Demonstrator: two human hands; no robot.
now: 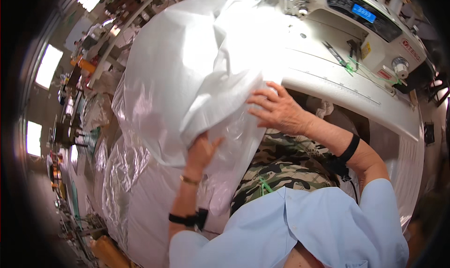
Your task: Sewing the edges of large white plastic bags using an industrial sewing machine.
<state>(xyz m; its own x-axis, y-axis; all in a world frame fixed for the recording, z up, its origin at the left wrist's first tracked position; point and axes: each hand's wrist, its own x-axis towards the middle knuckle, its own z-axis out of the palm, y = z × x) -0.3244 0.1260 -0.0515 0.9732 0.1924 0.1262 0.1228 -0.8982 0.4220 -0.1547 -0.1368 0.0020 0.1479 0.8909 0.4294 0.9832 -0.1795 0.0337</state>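
Observation:
A large, slightly glossy white sheet [164,66] lies bunched in folds from the sewing machine bed down over my lap. My left hand [202,151] reaches in at a lower fold of it; the thumb sticks out away from the palm, while the fingertips are hidden under the material. Higher up and to the right, my right hand [281,111] rests at the sheet's right edge with its fingers spread and slightly bent. Whether the sheet is cloth or plastic film, I cannot tell.
The sewing machine head [365,24] with a lit blue display stands at the upper right. Thread snips [335,53] with green thread lie on its white bed [323,73]. More shiny white material [124,179] hangs at the left. Cluttered workbenches and windows line the far left.

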